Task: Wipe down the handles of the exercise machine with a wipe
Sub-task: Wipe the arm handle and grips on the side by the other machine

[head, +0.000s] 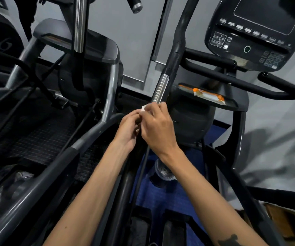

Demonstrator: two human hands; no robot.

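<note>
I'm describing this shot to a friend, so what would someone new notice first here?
First, the two hands, left hand and right hand, meeting mid-frame around a small white wipe at the lower end of a shiny chrome handle. Next, the dark console at upper right, and an orange-edged label on the machine just below it.

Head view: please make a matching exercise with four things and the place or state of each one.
Things:
1. wipe
2. console
3. chrome handle
4. orange packet

Places or states:
A. upper right, screen dark
B. lying on a dark tray under the console
C. pinched between both hands
D. just above the hands

Pairs: 1-C, 2-A, 3-D, 4-B
</note>
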